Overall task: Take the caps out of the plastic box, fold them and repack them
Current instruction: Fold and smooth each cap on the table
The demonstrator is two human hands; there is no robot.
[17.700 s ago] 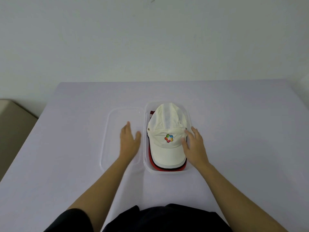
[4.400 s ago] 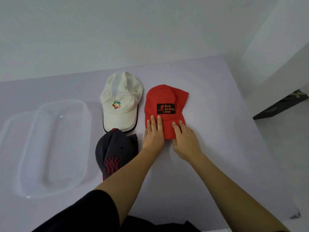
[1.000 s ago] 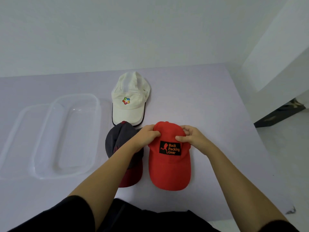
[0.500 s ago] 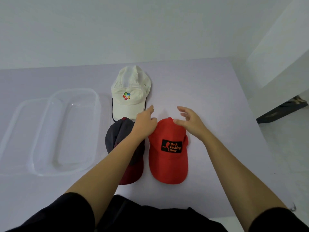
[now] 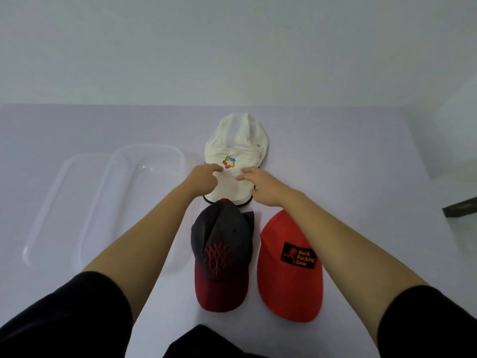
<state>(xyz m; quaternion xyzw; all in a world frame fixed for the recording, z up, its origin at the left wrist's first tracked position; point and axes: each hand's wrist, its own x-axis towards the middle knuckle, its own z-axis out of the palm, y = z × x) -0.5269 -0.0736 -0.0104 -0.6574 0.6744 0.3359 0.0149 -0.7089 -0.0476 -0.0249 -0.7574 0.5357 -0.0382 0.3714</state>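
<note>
A white cap point(image 5: 238, 140) with a coloured logo lies flat at the middle back of the table. My left hand point(image 5: 204, 178) rests on the left side of its brim, fingers apart. My right hand point(image 5: 260, 184) lies on the right side of the brim, fingers spread. Nearer to me lie a dark grey cap with a maroon brim point(image 5: 222, 257) and, to its right, a red cap point(image 5: 290, 267) with a black patch. The clear plastic box point(image 5: 144, 161) stands empty at the left.
The box's clear lid point(image 5: 51, 202) lies flat just left of the box. The pale purple table point(image 5: 348, 164) ends at a white wall behind and drops off at the right, where a dark object point(image 5: 462, 209) shows beyond its edge.
Both hands have left the red cap and reached forward onto the white cap's brim. The red cap now lies flat beside the dark cap.
</note>
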